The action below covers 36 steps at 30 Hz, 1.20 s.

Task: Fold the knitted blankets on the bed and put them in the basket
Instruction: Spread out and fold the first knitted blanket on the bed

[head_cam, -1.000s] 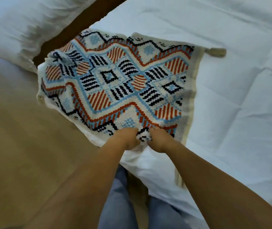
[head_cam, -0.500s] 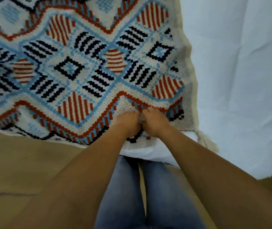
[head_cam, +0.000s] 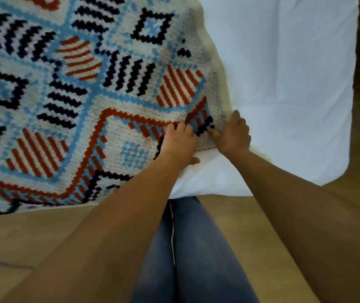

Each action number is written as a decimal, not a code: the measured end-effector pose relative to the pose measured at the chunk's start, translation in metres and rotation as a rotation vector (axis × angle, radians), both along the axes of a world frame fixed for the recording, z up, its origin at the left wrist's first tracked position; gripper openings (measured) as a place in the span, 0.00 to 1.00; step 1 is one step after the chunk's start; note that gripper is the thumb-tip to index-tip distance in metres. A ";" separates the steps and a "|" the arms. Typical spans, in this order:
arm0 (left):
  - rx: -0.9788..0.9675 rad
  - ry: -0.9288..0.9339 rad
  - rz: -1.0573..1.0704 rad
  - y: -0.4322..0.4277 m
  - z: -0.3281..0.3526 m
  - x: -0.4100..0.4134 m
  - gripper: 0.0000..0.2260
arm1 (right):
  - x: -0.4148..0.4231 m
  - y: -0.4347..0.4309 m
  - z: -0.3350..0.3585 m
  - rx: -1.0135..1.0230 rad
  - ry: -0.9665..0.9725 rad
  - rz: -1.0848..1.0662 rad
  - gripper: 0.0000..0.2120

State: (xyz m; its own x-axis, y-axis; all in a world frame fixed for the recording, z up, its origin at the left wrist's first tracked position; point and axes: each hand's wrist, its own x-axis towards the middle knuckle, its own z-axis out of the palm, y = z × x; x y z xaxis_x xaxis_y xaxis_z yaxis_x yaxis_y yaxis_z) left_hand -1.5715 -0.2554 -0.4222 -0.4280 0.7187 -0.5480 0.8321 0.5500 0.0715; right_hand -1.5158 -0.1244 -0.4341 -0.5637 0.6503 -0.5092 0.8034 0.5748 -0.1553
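Blanket, patterned, lies spread on the white bed, toward 10 o'clock in the view. At its 5 o'clock corner, the left hand and right hand each have a closed grip on its edge.

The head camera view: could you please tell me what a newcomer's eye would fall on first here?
The knitted blanket with blue, orange and black geometric patterns fills the upper left, spread over the white bed cover. At centre, the left hand and right hand grip its near corner side by side, with blue jeans below.
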 end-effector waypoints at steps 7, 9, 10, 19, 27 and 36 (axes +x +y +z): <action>-0.025 0.092 0.037 0.015 -0.016 0.012 0.15 | -0.005 0.009 -0.021 -0.144 0.202 0.006 0.16; -0.022 0.072 0.022 0.019 -0.013 0.009 0.14 | 0.001 0.016 -0.019 -0.113 0.179 0.112 0.11; -0.019 0.065 0.005 0.024 -0.010 0.011 0.14 | 0.006 0.021 -0.017 -0.087 0.161 0.173 0.10; 0.044 -0.129 -0.077 0.114 -0.005 0.115 0.16 | 0.108 0.130 -0.005 -0.029 0.050 0.302 0.13; -0.013 -0.157 0.077 0.146 -0.026 0.156 0.22 | 0.147 0.159 -0.024 -0.134 0.149 0.187 0.15; 0.138 -0.102 0.127 0.157 -0.006 0.121 0.24 | 0.104 0.164 -0.011 -0.221 0.197 0.203 0.21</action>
State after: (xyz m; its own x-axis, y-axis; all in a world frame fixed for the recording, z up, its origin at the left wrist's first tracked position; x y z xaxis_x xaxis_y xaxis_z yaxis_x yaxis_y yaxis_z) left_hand -1.4508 -0.0980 -0.4279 -0.4675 0.7336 -0.4933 0.7414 0.6292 0.2331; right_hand -1.4122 0.0398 -0.4455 -0.7713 0.4015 -0.4939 0.6188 0.6546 -0.4343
